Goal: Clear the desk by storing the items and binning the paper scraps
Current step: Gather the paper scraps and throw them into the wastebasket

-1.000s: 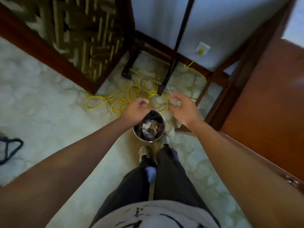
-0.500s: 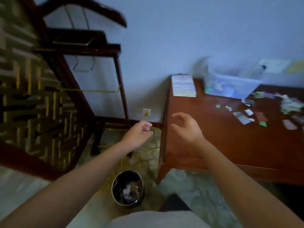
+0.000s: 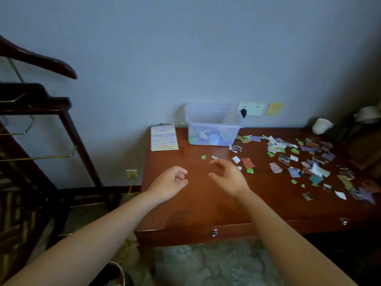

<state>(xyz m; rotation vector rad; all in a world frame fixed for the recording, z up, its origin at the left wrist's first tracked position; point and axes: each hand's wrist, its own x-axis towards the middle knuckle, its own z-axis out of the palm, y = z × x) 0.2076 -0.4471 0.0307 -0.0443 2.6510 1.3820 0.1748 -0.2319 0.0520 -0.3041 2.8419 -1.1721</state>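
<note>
Both hands hover empty over the desk (image 3: 175, 213), left hand (image 3: 172, 180) loosely curled, right hand (image 3: 229, 176) spread toward paper scraps (image 3: 305, 162) strewn rightward, apparently for another gathering.

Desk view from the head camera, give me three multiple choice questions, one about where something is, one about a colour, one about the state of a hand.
1. Where do most paper scraps lie on the desk?
A. left half
B. right half
C. inside the drawer

2. What colour is the small scrap nearest the clear plastic bin's front left corner?
A. green
B. red
C. black

3. How is the right hand?
A. fist on a notebook
B. open, empty, above the desk
C. pinching a scrap

Answers: 1 B, the scraps spread right of the bin. 2 A, it is bright green. 3 B, the fingers are spread with nothing in their grip.
</note>
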